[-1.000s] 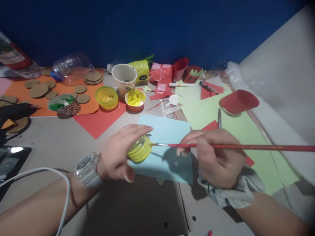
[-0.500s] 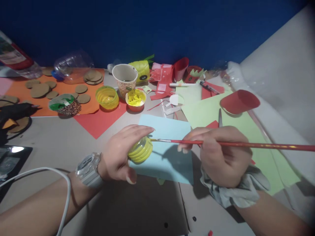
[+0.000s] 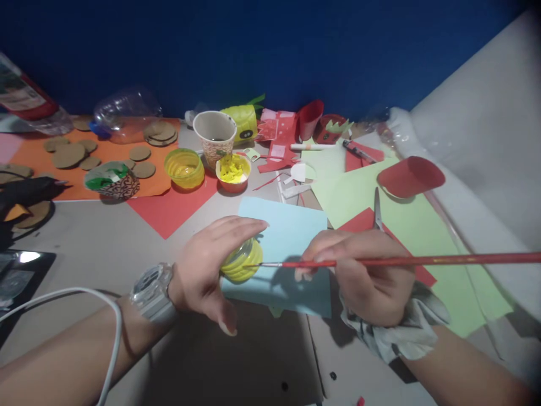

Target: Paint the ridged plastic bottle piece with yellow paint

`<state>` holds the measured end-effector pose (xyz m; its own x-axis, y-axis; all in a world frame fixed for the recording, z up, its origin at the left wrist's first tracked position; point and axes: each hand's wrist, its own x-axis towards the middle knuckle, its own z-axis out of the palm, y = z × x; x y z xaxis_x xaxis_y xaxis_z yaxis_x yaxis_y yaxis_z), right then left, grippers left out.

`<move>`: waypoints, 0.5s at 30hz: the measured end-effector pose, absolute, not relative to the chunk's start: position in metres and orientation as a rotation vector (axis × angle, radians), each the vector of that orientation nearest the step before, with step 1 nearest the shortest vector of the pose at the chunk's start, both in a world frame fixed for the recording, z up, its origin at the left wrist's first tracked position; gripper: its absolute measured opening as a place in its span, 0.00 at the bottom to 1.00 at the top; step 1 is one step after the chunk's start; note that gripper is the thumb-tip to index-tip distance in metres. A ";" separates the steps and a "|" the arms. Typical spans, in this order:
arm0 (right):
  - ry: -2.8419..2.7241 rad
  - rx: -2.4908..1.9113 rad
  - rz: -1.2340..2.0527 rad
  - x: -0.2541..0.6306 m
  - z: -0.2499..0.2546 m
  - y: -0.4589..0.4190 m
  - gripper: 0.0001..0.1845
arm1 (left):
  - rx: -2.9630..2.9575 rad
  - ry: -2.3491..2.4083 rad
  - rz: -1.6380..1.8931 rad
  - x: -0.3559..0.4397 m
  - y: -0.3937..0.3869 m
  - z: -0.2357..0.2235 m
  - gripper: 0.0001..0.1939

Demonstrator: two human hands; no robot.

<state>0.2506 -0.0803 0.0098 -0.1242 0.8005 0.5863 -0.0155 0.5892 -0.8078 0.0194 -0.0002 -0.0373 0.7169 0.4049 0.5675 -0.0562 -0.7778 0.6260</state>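
My left hand [image 3: 211, 259], with a watch on its wrist, curves over the back of a ribbed plastic bottle piece [image 3: 243, 262] with yellow paint on it. Its fingers lie along the top; the thumb hangs lower, apart from the piece's front. The piece rests on a light blue sheet of paper [image 3: 298, 225]. My right hand [image 3: 367, 270] pinches a red-handled paintbrush [image 3: 422, 259] held level, its bristles touching the yellow side. Beyond the sheet stand a small cup of yellow paint [image 3: 234, 172] and a yellow-tinted plastic bowl [image 3: 184, 169].
A patterned paper cup [image 3: 214, 135] with dark liquid stands behind the paint. Scissors [image 3: 377, 208] and a red cut tube [image 3: 412, 177] lie right, on green paper [image 3: 422, 225]. Cardboard discs [image 3: 67, 155] cover orange paper at left. A white cable [image 3: 114, 338] crosses my left forearm.
The brush tip has moved from the piece's right edge onto its yellow side, slightly down and left. My left thumb has dropped lower, while the piece has barely moved.
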 end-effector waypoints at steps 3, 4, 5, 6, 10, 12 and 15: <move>-1.579 -0.734 0.804 0.251 0.009 -0.080 0.09 | 2.290 0.244 0.956 0.019 0.000 -0.037 0.55; -1.546 -0.798 0.769 0.251 0.008 -0.080 0.09 | 2.287 0.257 0.958 0.020 0.000 -0.037 0.55; -1.510 -0.864 0.725 0.252 0.007 -0.081 0.09 | 2.283 0.272 0.962 0.020 0.000 -0.037 0.54; -1.477 -0.915 0.679 0.253 0.006 -0.082 0.09 | 2.279 0.284 0.961 0.020 0.000 -0.037 0.54; -1.444 -0.870 0.677 0.252 0.006 -0.082 0.09 | 2.276 0.299 0.922 0.019 -0.001 -0.037 0.54; -1.493 -0.757 0.765 0.250 0.007 -0.082 0.09 | 2.286 0.291 0.915 0.019 0.000 -0.038 0.55; -1.530 -0.755 0.794 0.249 0.006 -0.082 0.09 | 2.298 0.265 0.923 0.018 0.000 -0.040 0.56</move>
<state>0.2486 -0.0824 0.0065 -0.0960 0.8279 0.5526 0.0246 0.5570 -0.8302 0.0183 0.0003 -0.0402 0.7330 0.4006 0.5497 -0.0485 -0.7753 0.6297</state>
